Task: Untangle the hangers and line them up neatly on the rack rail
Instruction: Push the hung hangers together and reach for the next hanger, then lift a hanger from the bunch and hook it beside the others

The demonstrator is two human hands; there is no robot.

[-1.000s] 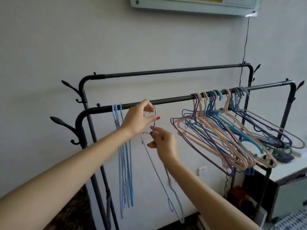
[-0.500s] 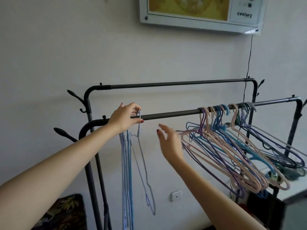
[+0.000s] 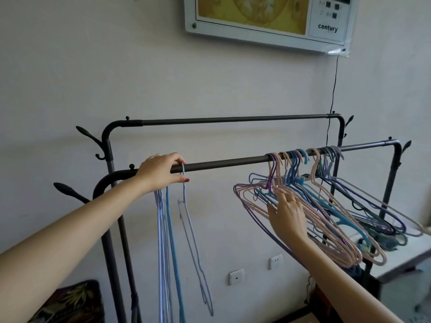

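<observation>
Head view looks up at a dark rack whose front rail [image 3: 233, 162] runs from its curved left corner across to the right post, with a higher back rail [image 3: 233, 118] behind it. Near the left end of the front rail the left hand [image 3: 161, 172] curls over the bar, fingers on top and thumb below, pinching the hook of a pale lilac hanger [image 3: 193, 234] that hangs straight down just right of a few sorted blue hangers [image 3: 166, 241]; those hang edge-on, long axes vertical. Toward the right end of the same rail sits the tangled bunch of hangers [image 3: 326, 217], pink, purple, blue and teal, hooks crowded together on the bar and frames splayed down and to the right, interlocked. The right hand [image 3: 286, 217] is the nearer one to that bunch, well apart from the left hand: its fingers are straight and slightly spread, fingertips touching the pink and purple frames at the bunch's left side, gripping nothing that I can see. The next move probably turns on singling out the leftmost hanger, whose hook lies up and slightly left of the fingertips, then lifting it clear along the rail's axis toward the sorted group. The crossed frames could drag neighbours along.
</observation>
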